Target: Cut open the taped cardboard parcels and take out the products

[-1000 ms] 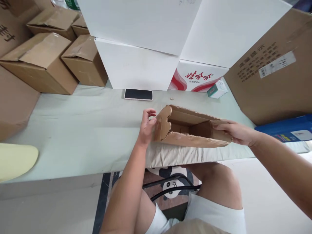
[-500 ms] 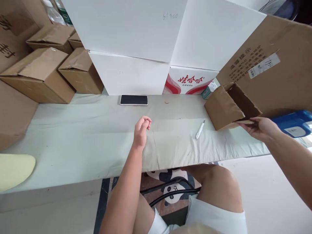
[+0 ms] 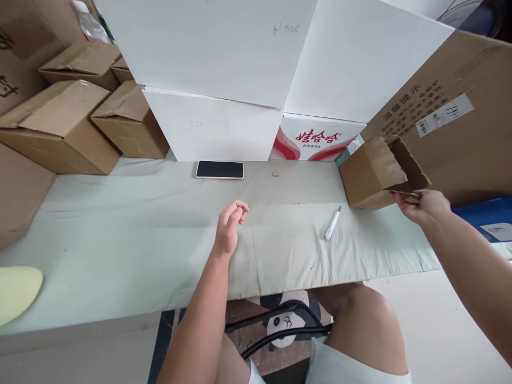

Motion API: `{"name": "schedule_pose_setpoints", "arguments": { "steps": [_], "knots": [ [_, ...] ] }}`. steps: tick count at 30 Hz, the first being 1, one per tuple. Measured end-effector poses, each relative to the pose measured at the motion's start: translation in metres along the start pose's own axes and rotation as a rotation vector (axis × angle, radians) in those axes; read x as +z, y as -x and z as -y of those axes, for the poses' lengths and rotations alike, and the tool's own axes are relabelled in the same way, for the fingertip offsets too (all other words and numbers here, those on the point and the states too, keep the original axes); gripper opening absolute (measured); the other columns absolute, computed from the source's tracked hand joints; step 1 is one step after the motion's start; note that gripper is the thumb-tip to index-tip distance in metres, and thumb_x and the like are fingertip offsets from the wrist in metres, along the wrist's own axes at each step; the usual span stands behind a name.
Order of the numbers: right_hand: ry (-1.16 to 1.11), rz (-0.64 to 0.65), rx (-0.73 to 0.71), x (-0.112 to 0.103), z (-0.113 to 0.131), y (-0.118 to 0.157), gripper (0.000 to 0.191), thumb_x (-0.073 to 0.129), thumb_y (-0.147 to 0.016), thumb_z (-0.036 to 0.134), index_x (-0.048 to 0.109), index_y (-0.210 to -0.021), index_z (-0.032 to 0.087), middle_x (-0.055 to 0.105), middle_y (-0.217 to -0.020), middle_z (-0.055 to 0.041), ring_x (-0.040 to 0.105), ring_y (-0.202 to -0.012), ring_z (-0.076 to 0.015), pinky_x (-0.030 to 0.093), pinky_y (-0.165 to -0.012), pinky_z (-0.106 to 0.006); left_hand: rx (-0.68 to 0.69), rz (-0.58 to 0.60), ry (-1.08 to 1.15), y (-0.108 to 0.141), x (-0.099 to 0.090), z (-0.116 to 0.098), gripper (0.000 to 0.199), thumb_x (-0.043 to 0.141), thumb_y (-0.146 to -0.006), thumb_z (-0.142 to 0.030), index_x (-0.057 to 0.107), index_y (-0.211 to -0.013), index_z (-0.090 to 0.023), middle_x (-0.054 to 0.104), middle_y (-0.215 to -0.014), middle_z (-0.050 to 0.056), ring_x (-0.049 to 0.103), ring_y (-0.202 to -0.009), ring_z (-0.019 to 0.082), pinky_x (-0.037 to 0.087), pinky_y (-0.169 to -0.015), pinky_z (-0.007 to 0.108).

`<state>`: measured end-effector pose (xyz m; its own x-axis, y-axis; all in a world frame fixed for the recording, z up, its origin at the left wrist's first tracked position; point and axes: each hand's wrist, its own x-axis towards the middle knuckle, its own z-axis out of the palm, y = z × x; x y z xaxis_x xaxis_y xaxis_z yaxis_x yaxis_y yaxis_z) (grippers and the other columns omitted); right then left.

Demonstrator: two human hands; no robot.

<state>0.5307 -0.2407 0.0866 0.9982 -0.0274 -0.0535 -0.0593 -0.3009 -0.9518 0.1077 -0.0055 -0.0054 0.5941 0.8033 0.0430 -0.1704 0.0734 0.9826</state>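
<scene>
My right hand is at the near right edge of an open-topped cardboard box. Its thumb and fingers close on the box's edge or flap, and part of the grip is hidden. Over the middle of the cloth, my left hand is held up with loosely curled fingers and nothing visible in them. Between the hands lies a white pen-like cutter with a thin dark tip. Farther back are a phone, screen up, and a small brownish scrap.
White cartons form a wall along the back. Closed cardboard boxes crowd the left, and a large cardboard sheet stands at the right. A blue container sits beyond my right hand. A pale yellow object lies at the left edge.
The view has shifted slightly. The box and my right hand have moved a little toward the back of the table. My left hand stays curled in about the same place.
</scene>
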Motion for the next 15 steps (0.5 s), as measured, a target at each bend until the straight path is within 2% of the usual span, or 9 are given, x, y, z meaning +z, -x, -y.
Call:
{"name": "schedule_pose_setpoints", "arguments": {
  "steps": [3, 5, 7, 9, 12, 15],
  "knots": [
    [-0.049, -0.043, 0.161, 0.0, -0.004, -0.004, 0.022, 0.049, -0.093, 0.01, 0.048, -0.074, 0.022, 0.058, -0.088, -0.0056, 0.062, -0.073, -0.0154, 0.056, -0.067, -0.035, 0.009, 0.003, -0.002, 0.0, 0.0, 0.002, 0.035, 0.049, -0.09, -0.054, 0.059, -0.081, -0.022, 0.042, -0.067, -0.001, 0.037, -0.068, 0.018, 0.029, -0.07, 0.034],
    [-0.076, -0.079, 0.227, 0.004, -0.002, -0.008, 0.01, 0.057, -0.102, 0.026, 0.06, -0.095, 0.019, 0.062, -0.098, -0.0046, 0.064, -0.081, -0.0139, 0.057, -0.07, -0.029, 0.017, 0.009, -0.007, 0.0, 0.0, 0.003, 0.038, 0.047, -0.09, -0.056, 0.059, -0.081, -0.022, 0.042, -0.068, -0.001, 0.037, -0.068, 0.018, 0.029, -0.07, 0.034],
    [-0.091, -0.104, 0.27, 0.011, 0.001, -0.013, 0.027, 0.064, -0.102, 0.039, 0.063, -0.12, 0.018, 0.066, -0.111, -0.0057, 0.067, -0.092, -0.015, 0.06, -0.076, -0.029, 0.021, 0.013, -0.014, 0.001, 0.001, 0.005, 0.039, 0.047, -0.091, -0.057, 0.06, -0.081, -0.022, 0.042, -0.068, -0.001, 0.037, -0.069, 0.018, 0.029, -0.07, 0.034],
    [-0.098, -0.105, 0.29, 0.02, 0.005, -0.019, 0.038, 0.066, -0.102, 0.042, 0.062, -0.132, 0.018, 0.067, -0.122, -0.0083, 0.068, -0.1, -0.0178, 0.062, -0.082, -0.033, 0.018, 0.016, -0.024, 0.001, 0.003, 0.006, 0.039, 0.046, -0.091, -0.056, 0.06, -0.081, -0.022, 0.043, -0.068, -0.001, 0.037, -0.069, 0.018, 0.029, -0.07, 0.034],
    [-0.103, -0.074, 0.272, 0.035, 0.012, -0.027, 0.041, 0.067, -0.101, 0.043, 0.062, -0.133, 0.017, 0.067, -0.123, -0.0088, 0.069, -0.101, -0.0184, 0.062, -0.084, -0.035, 0.002, 0.027, -0.043, 0.002, 0.004, 0.007, 0.038, 0.046, -0.092, -0.055, 0.059, -0.081, -0.022, 0.043, -0.068, -0.001, 0.037, -0.069, 0.018, 0.029, -0.071, 0.034],
    [-0.104, -0.019, 0.19, 0.051, 0.018, -0.033, 0.027, 0.052, -0.107, 0.038, 0.063, -0.119, 0.016, 0.064, -0.105, -0.0052, 0.064, -0.085, -0.0131, 0.058, -0.075, -0.03, -0.011, 0.031, -0.059, 0.001, 0.005, 0.007, 0.037, 0.046, -0.092, -0.054, 0.059, -0.081, -0.022, 0.042, -0.068, -0.001, 0.037, -0.069, 0.018, 0.029, -0.071, 0.034]
  ]
}}
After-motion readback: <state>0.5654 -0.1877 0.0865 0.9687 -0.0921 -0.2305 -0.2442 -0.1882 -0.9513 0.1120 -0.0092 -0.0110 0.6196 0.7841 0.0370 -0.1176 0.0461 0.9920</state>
